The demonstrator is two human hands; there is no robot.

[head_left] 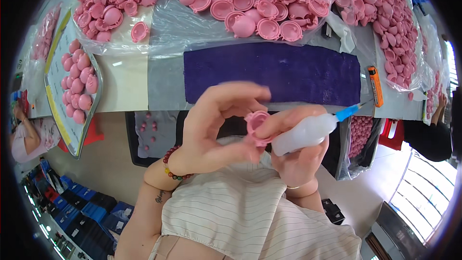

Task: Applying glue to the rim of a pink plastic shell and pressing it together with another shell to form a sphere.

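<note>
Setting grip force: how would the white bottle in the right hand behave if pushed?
The white bottle would probably roll, given its rounded body. Its translucent, plastic-looking wall suggests it's light and yields to squeezing. The slim blue tip may snag, since it juts from one end.

Your shell (250,122) is pink, like the shells (244,26) across the top of the frame. Your bottle (305,135) is milky white, its tip (347,112) bright blue. At upper centre, the cloth (274,70) is deep purple; to its right, the tool (375,86) is mostly orange. Your top (226,195) is cream with thin dark stripes; your bracelet (167,166) mixes red, yellow and green.
</note>
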